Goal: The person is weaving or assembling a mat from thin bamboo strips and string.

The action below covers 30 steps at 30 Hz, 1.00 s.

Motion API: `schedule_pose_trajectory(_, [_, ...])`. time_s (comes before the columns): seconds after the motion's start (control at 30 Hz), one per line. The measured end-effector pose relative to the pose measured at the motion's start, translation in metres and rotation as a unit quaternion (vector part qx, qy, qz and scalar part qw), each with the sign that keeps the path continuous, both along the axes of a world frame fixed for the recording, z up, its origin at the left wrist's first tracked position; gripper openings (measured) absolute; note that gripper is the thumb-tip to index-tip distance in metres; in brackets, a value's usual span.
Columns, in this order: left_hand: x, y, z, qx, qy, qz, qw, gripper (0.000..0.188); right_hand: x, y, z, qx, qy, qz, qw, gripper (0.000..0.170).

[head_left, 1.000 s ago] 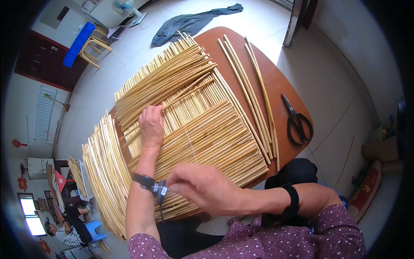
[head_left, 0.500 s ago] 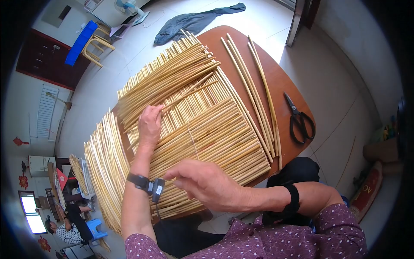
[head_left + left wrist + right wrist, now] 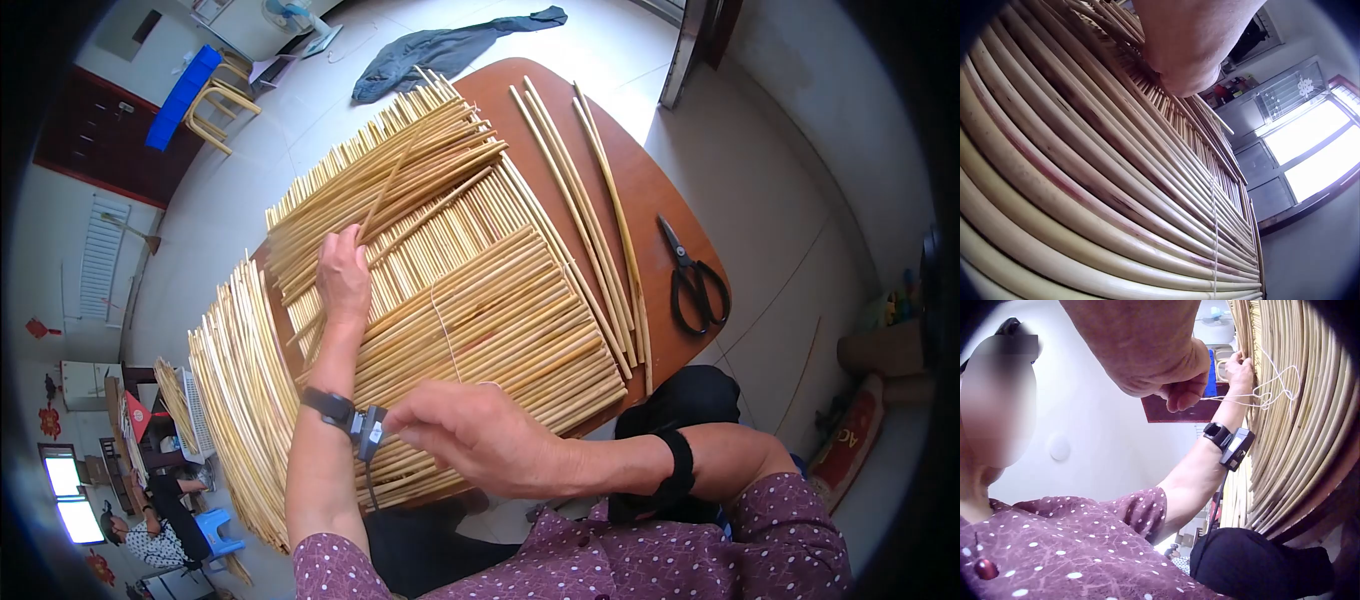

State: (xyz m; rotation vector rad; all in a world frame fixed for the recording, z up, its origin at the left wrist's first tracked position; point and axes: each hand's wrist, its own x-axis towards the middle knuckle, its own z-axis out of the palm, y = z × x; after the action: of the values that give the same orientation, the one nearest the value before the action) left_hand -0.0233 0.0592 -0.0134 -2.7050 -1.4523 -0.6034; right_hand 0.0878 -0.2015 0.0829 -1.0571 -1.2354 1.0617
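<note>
Item 1: stalk panel [image 3: 520, 310], landmark for this entry. A row of trimmed stalks laid side by side on the brown counter [image 3: 650, 200], crossed by a white string [image 3: 1215, 250].

Item 2: left grip [image 3: 345, 278]. Just beyond the panel's far edge, toward its left end. Fingers drawn together, pinching 1 stalk; the fingertips are partly hidden, so the exact hold cannot be told.

Item 3: held stalk [image 3: 386, 190]. Beyond the panel, leading away from it and from the left grip, tip over the loose stalk bundle [image 3: 455, 148]. Long axis oblique: steeper than the panel's rows. This I judge the governing relation, the stalk askew to rows it would need turning to match. The left grip is the nearer of the 2.

Item 4: loose single stalk [image 3: 430, 216]. Between panel and bundle, over the crossing layer [image 3: 470, 212], its axis roughly along the panel's rows. Whether the left grip touches it, I cannot tell.

Item 5: right grip [image 3: 478, 435]. Raised above the panel's near side, thumb and fingers together, pinching the white string, which runs slack toward the panel; well apart from the held stalk.

Item 6: black-handled scissors [image 3: 684, 262]. Right of the panel, past a few spare stalks [image 3: 600, 240], out of either grip.
</note>
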Motion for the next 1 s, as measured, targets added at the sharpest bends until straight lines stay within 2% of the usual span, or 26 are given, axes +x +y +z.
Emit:
schedule_pose_trajectory(0.27, [-0.003, -0.002, 0.007, 0.017, 0.012, 0.027, 0.999, 0.020, -0.003, 0.000, -0.004, 0.006, -0.002, 0.002, 1.000, 0.014])
schedule_pose_trajectory(0.47, [-0.006, -0.002, 0.015, 0.013, -0.033, 0.026, 0.999, 0.015, -0.002, -0.002, 0.002, -0.022, 0.003, 0.029, 0.999, 0.014])
schedule_pose_trajectory(0.53, [-0.009, 0.000, 0.016, 0.061, -0.021, -0.043, 0.997, 0.014, -0.004, -0.002, -0.001, -0.009, -0.004, 0.019, 1.000, 0.014])
schedule_pose_trajectory(0.57, [-0.010, 0.001, 0.016, 0.061, -0.020, -0.043, 0.997, 0.014, -0.005, -0.002, -0.003, 0.004, -0.012, 0.010, 1.000, 0.013])
schedule_pose_trajectory(0.63, [-0.011, -0.001, 0.019, 0.046, -0.017, -0.079, 0.996, 0.013, -0.008, -0.002, -0.009, 0.014, -0.011, 0.006, 1.000, 0.014])
schedule_pose_trajectory(0.73, [-0.008, -0.003, 0.019, 0.001, -0.016, -0.067, 0.998, 0.014, -0.008, -0.003, -0.007, 0.014, -0.014, 0.011, 1.000, 0.015])
schedule_pose_trajectory(0.87, [-0.003, -0.008, 0.023, 0.027, -0.067, -0.068, 0.995, 0.012, -0.008, -0.005, -0.004, -0.007, -0.020, 0.018, 1.000, 0.013])
schedule_pose_trajectory(0.97, [-0.002, -0.019, 0.047, -0.007, -0.083, -0.055, 0.995, 0.011, -0.007, -0.005, -0.002, 0.000, -0.017, 0.017, 1.000, 0.012])
schedule_pose_trajectory(1.0, [-0.005, -0.024, 0.055, -0.090, -0.049, -0.059, 0.993, 0.013, -0.008, -0.005, -0.004, -0.001, -0.016, 0.017, 1.000, 0.012])
